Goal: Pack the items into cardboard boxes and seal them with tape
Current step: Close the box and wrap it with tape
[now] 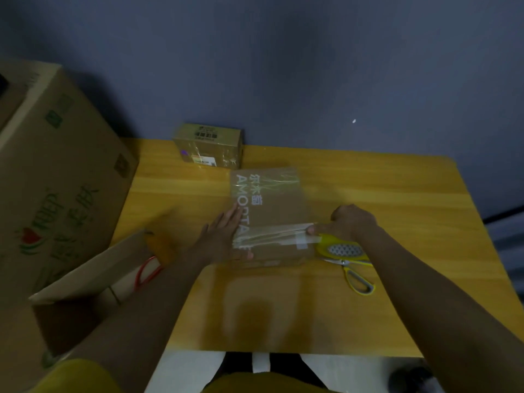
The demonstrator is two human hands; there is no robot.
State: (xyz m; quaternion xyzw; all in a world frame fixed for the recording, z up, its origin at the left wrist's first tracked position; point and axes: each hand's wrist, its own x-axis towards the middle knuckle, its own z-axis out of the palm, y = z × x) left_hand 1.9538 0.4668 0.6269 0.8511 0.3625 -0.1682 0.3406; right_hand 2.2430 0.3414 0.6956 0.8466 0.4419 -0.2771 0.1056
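Observation:
A flat brown cardboard box (279, 202) with white lettering lies in the middle of the wooden table (368, 307). A strip of clear tape (279, 232) runs across its near part. My left hand (224, 234) presses flat on the box's left side, fingers straight. My right hand (350, 222) grips a yellow tape dispenser (340, 249) at the box's right edge, thumb on the tape.
Yellow-handled scissors (357, 276) lie right of the box, near the dispenser. A small taped box (208, 146) stands at the table's far edge. A large printed carton (54, 177) and an open carton (93, 279) stand to the left.

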